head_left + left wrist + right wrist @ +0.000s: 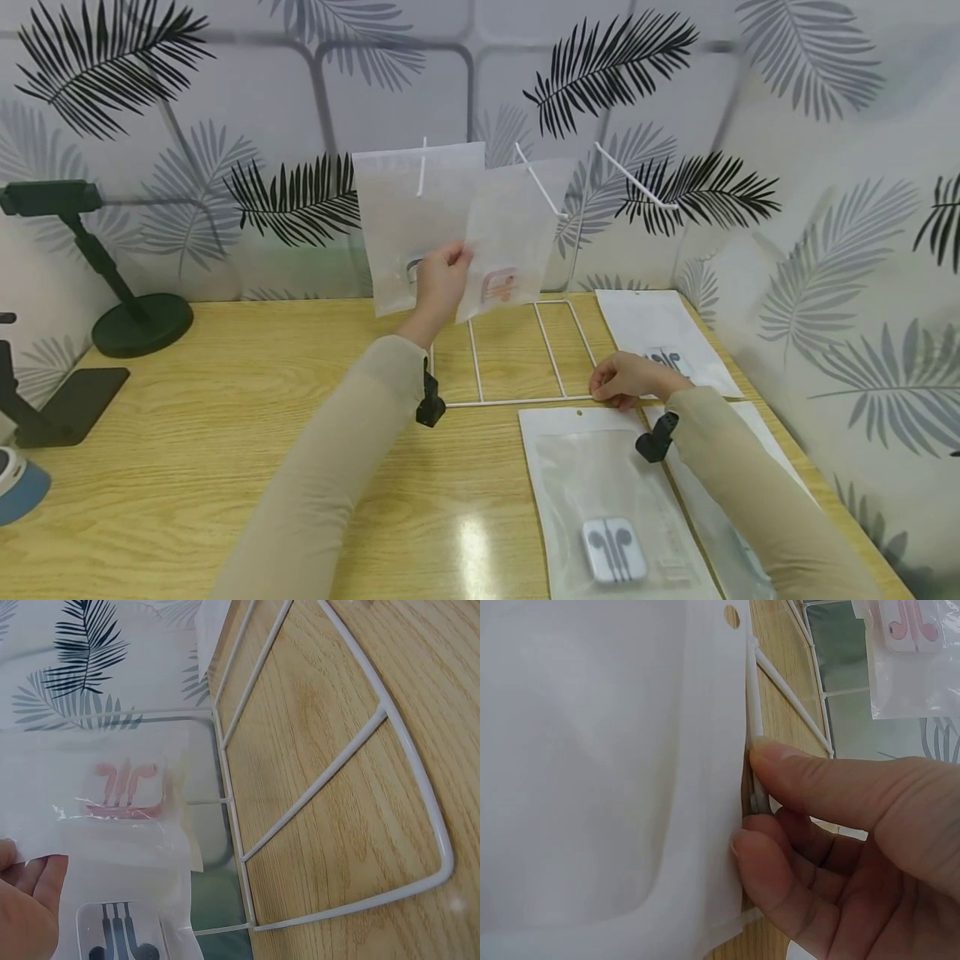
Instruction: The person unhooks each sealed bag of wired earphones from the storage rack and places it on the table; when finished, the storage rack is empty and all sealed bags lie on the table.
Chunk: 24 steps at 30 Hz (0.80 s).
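Observation:
A white wire display rack (517,402) stands on the table with hooks reaching forward. Two clear-fronted packets hang from it: one with dark earphones (116,934), the other with pink earphones (498,286). With thumb and fingers, my left hand (438,287) pinches the near side edge of the pink-earphone packet (45,787). My right hand (633,379) grips the rack's base wire at its front right corner, thumb on the wire (755,712). Just below that hand lies a flat packet (558,467) holding white-cased earphones (615,550).
The rack's right hook (637,177) carries no packet. Another earphone packet (637,321) lies at the back right, and one more (757,425) is partly under my right forearm. On the left stand a dark green stand (142,323), a black holder (71,408) and a blue round object (22,492).

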Available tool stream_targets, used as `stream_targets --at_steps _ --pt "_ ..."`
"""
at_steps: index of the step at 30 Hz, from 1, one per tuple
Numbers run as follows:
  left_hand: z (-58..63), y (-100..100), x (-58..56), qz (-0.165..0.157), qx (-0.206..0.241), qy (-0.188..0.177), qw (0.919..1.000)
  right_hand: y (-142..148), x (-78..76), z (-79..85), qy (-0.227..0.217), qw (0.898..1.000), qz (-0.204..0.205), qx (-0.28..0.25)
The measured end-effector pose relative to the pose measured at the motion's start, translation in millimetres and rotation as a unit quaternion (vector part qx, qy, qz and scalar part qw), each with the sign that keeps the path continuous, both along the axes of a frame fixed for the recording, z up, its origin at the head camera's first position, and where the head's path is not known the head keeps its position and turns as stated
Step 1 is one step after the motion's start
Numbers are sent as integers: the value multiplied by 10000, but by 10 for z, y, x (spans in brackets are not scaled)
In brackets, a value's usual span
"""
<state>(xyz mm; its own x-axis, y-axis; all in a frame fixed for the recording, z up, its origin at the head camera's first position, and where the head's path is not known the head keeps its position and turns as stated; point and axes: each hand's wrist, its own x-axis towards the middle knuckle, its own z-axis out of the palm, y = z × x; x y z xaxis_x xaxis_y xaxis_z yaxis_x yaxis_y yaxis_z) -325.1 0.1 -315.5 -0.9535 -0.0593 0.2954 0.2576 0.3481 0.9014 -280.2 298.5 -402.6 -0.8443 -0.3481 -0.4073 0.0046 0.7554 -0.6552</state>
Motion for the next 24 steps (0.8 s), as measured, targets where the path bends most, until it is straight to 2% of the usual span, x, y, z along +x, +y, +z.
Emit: stream_targets --at_steps 4,15,24 --pt "-13 -14 -10 -49 80 80 9999 -10 4 5 -15 10000 -7 -18" --pt "4 -25 19 -448 421 -100 9981 -28 18 36 -12 10000 -2 41" --pt "29 -45 47 -1034 1065 -448 9879 -24 3 22 -33 9999 -32 126"
